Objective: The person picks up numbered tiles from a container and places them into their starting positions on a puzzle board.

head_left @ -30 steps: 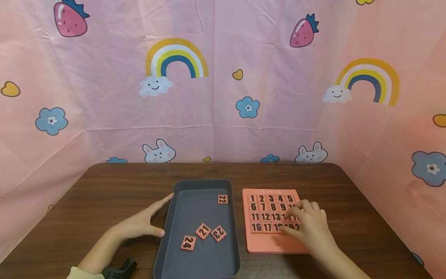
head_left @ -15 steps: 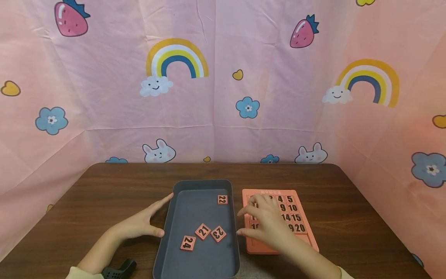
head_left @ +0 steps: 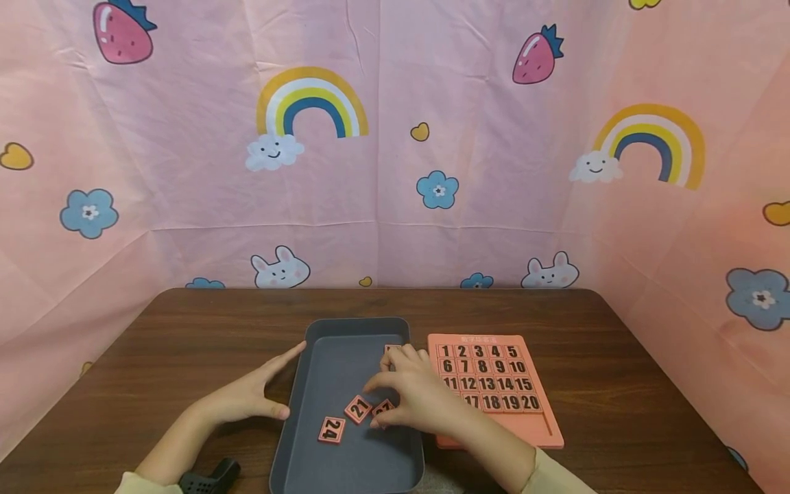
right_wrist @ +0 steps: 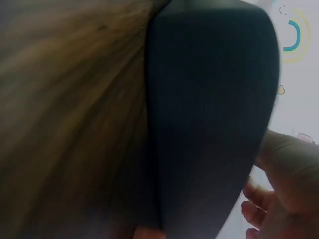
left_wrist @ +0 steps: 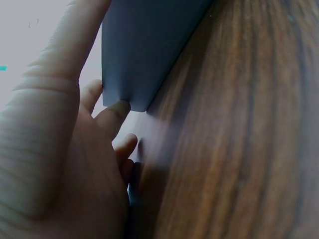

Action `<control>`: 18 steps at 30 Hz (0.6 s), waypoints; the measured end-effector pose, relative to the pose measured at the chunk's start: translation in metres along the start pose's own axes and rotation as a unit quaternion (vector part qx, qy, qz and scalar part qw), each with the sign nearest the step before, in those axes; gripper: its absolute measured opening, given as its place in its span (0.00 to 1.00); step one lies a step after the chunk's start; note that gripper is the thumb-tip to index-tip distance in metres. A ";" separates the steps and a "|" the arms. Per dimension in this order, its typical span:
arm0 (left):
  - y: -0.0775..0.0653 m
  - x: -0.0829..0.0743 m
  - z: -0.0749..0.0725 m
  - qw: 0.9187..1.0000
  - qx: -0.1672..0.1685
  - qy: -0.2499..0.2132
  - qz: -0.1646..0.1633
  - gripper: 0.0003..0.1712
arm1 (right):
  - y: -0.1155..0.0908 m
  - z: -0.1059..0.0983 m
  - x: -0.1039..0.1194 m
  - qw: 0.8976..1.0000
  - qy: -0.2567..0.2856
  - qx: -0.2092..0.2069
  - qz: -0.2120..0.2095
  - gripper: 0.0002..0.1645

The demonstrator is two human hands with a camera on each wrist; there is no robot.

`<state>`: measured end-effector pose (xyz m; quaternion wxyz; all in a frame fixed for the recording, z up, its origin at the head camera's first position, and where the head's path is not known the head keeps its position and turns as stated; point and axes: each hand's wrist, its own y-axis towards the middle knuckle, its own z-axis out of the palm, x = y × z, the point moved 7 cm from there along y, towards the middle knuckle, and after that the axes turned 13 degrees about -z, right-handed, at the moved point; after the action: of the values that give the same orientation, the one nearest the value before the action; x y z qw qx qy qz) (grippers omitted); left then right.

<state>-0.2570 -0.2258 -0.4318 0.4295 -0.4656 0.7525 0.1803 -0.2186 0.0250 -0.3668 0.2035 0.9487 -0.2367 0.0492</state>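
Observation:
A dark grey tray [head_left: 333, 357] holds orange number tiles: 21 [head_left: 358, 409], 24 [head_left: 331, 430], a partly covered 23 [head_left: 384, 405] and one at the far right, mostly behind my hand. My left hand [head_left: 243, 394] lies along the tray's left side, thumb and fingers spread; in the left wrist view its fingertips touch the tray's outer wall [left_wrist: 144, 45]. Over the tray's right side reaches my right hand [head_left: 422, 398], thumb and forefinger apart around tile 23, with no grip visible. The right wrist view shows this hand [right_wrist: 294, 174] beyond the tray wall [right_wrist: 212, 99].
Right of the tray lies an orange number board [head_left: 518, 431], its rows filled with tiles up to 20 and a bare strip along the front. A black strap [head_left: 211, 478] is by the left wrist. Behind the brown wooden table [head_left: 204, 329] hangs a patterned pink cloth [head_left: 376, 254].
My right hand has moved left, from the lower right of the number board to above the tiles in the tray. The board's last row now shows through 20. My left hand stays put.

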 end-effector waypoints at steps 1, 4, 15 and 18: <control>0.000 0.000 0.000 1.000 0.000 0.001 0.002 0.61 | 0.002 0.003 -0.001 1.000 -0.005 0.007 -0.001 0.25; -0.001 -0.002 0.000 1.000 0.000 0.002 0.005 0.61 | 0.009 0.010 -0.002 0.999 -0.013 0.029 -0.008 0.25; -0.002 -0.005 0.000 1.000 -0.006 0.009 0.009 0.61 | 0.023 0.027 -0.007 0.996 -0.035 0.081 -0.016 0.22; -0.002 -0.005 0.000 1.000 -0.006 0.008 0.008 0.61 | 0.025 0.029 -0.007 0.996 -0.031 0.082 -0.013 0.20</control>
<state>-0.2540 -0.2244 -0.4279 0.4190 -0.4641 0.7583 0.1844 -0.2364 -0.0036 -0.3852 0.1184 0.9663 -0.2258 0.0365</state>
